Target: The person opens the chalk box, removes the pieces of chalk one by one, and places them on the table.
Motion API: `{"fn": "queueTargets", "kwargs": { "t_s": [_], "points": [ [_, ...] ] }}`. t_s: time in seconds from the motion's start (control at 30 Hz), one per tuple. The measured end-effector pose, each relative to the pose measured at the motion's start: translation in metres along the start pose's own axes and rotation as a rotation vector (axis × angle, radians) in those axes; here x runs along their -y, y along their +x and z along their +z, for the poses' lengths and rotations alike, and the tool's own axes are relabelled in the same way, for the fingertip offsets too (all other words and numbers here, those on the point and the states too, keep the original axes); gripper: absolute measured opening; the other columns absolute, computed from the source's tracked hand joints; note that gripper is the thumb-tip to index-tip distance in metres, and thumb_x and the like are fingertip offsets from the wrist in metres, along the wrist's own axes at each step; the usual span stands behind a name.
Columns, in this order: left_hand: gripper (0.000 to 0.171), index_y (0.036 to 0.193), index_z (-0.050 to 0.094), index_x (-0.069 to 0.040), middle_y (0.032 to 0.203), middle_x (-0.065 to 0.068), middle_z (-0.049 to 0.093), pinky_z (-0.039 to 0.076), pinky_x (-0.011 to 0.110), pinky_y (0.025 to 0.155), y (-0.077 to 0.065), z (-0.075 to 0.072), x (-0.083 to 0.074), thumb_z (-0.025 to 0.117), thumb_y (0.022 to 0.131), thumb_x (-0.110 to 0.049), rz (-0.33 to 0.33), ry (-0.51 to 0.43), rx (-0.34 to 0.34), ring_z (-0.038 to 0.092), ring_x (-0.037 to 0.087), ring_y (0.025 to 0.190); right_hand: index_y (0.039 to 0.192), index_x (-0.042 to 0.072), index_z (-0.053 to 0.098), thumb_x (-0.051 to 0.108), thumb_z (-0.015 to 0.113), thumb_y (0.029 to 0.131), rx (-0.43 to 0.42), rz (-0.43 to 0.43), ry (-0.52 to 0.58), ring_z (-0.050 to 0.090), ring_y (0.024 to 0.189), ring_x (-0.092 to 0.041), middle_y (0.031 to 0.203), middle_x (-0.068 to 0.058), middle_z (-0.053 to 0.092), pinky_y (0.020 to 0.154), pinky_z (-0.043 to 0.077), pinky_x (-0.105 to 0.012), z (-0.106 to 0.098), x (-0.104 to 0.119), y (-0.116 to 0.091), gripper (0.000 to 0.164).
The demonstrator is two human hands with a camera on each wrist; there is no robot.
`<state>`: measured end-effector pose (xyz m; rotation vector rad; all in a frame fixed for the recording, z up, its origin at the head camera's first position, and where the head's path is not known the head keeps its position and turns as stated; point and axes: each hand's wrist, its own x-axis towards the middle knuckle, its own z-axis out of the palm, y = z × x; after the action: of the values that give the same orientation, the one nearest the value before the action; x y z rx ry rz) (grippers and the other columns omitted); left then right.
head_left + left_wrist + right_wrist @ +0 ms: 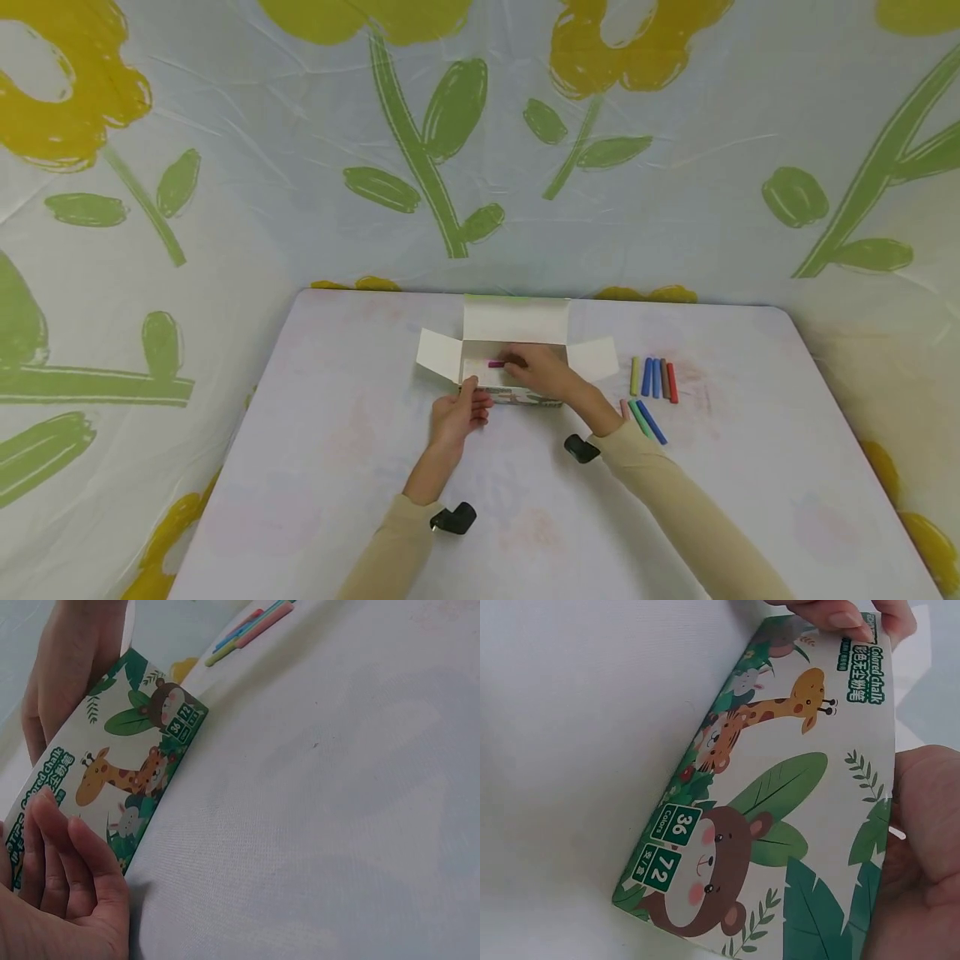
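An open cardboard box of colored chalk [780,795], printed with a giraffe, tiger and bear, stands on the table with its flaps spread. My left hand [453,414] grips the front wall at the left end, thumb at the rim and fingers against the printed face [124,765]. Inside the box, my right hand [542,371] pinches a magenta chalk stick [496,364], whose left end sticks out past the fingers. The front wall hides the right fingertips in both wrist views. What lies deeper in the box is hard to make out.
Right of the box lie several loose chalk sticks, among them a red one [672,383], a yellow-green one [634,376] and a green one [641,418], close to the right sleeve [652,467]. Behind the white table [337,500] hangs a flowered cloth [300,167].
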<state>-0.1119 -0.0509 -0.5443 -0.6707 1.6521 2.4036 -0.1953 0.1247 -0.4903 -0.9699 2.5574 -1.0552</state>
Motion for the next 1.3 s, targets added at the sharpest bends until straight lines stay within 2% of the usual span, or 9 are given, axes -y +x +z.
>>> {"fn": "queueTargets", "kwargs": {
  "t_s": [0.17, 0.27, 0.37, 0.53, 0.7, 0.83, 0.97, 1.1, 1.3],
  "points": [
    [0.04, 0.088, 0.07, 0.007, 0.074, 0.006, 0.07, 0.054, 0.024, 0.061, -0.004, 0.001, -0.008, 0.062, 0.104, -0.029, -0.027, 0.001, 0.02, 0.059, 0.011, 0.061, 0.11, -0.009, 0.067, -0.006, 0.059, 0.099, 0.052, -0.045, -0.066, 0.061, 0.085, -0.025, 0.101, -0.019, 0.07, 0.08, 0.053, -0.041, 0.0, 0.002, 0.004, 0.015],
    [0.041, 0.087, 0.071, 0.005, 0.074, 0.005, 0.07, 0.053, 0.024, 0.059, 0.003, -0.001, 0.0, 0.062, 0.103, -0.031, -0.031, 0.0, 0.013, 0.059, 0.011, 0.06, 0.109, -0.009, 0.069, -0.006, 0.061, 0.097, 0.091, -0.021, -0.114, 0.064, 0.09, -0.028, 0.102, -0.019, 0.071, 0.084, 0.055, -0.044, 0.0, 0.004, 0.007, 0.014],
    [0.041, 0.087, 0.071, 0.005, 0.073, 0.005, 0.07, 0.053, 0.023, 0.058, 0.005, -0.002, 0.003, 0.062, 0.104, -0.031, -0.021, -0.012, 0.009, 0.059, 0.01, 0.059, 0.105, -0.007, 0.07, -0.006, 0.064, 0.096, 0.134, 0.024, -0.211, 0.065, 0.089, -0.027, 0.099, -0.016, 0.071, 0.084, 0.055, -0.043, 0.0, 0.008, 0.012, 0.01],
    [0.039, 0.087, 0.072, 0.006, 0.073, 0.006, 0.071, 0.054, 0.024, 0.058, 0.001, -0.002, -0.003, 0.062, 0.104, -0.027, -0.037, -0.041, 0.011, 0.061, 0.01, 0.058, 0.1, -0.001, 0.069, -0.006, 0.064, 0.096, 0.194, 0.033, -0.448, 0.062, 0.084, -0.022, 0.095, -0.011, 0.069, 0.08, 0.054, -0.037, 0.004, 0.016, 0.019, 0.008],
    [0.039, 0.086, 0.072, 0.008, 0.073, 0.008, 0.071, 0.055, 0.025, 0.059, -0.015, 0.002, -0.021, 0.062, 0.104, -0.025, -0.021, -0.036, 0.017, 0.061, 0.01, 0.059, 0.098, 0.006, 0.069, 0.003, 0.067, 0.097, 0.241, -0.06, -0.75, 0.066, 0.09, -0.021, 0.096, -0.008, 0.069, 0.081, 0.056, -0.032, 0.009, 0.025, 0.026, 0.004],
    [0.04, 0.088, 0.072, 0.01, 0.073, 0.008, 0.071, 0.055, 0.024, 0.059, -0.019, 0.003, -0.025, 0.061, 0.104, -0.024, -0.008, -0.029, 0.012, 0.061, 0.009, 0.059, 0.093, 0.007, 0.064, 0.003, 0.071, 0.094, 0.268, -0.149, -0.928, 0.065, 0.086, -0.019, 0.094, -0.007, 0.067, 0.076, 0.056, -0.029, 0.012, 0.029, 0.03, 0.009],
    [0.041, 0.092, 0.071, 0.013, 0.074, 0.009, 0.071, 0.055, 0.025, 0.06, -0.009, 0.001, -0.015, 0.06, 0.105, -0.023, -0.033, -0.021, 0.01, 0.062, 0.01, 0.06, 0.091, 0.007, 0.065, 0.001, 0.075, 0.09, 0.247, -0.202, -0.96, 0.064, 0.077, -0.016, 0.09, -0.006, 0.067, 0.069, 0.055, -0.027, 0.013, 0.027, 0.032, 0.012],
    [0.043, 0.092, 0.072, 0.012, 0.074, 0.008, 0.072, 0.054, 0.024, 0.058, 0.001, -0.001, -0.002, 0.061, 0.104, -0.027, -0.029, -0.02, 0.001, 0.062, 0.01, 0.059, 0.089, 0.008, 0.069, 0.0, 0.077, 0.089, 0.233, -0.218, -0.963, 0.06, 0.068, -0.014, 0.084, -0.005, 0.068, 0.061, 0.052, -0.027, 0.015, 0.023, 0.034, 0.011],
    [0.041, 0.088, 0.073, 0.006, 0.072, 0.004, 0.071, 0.052, 0.021, 0.055, 0.004, 0.002, 0.004, 0.064, 0.102, -0.032, -0.013, -0.017, -0.027, 0.059, 0.007, 0.057, 0.085, 0.008, 0.069, -0.001, 0.077, 0.088, 0.214, -0.239, -0.971, 0.057, 0.062, -0.014, 0.079, -0.005, 0.067, 0.058, 0.051, -0.028, 0.016, 0.018, 0.036, 0.013]
  ]
}}
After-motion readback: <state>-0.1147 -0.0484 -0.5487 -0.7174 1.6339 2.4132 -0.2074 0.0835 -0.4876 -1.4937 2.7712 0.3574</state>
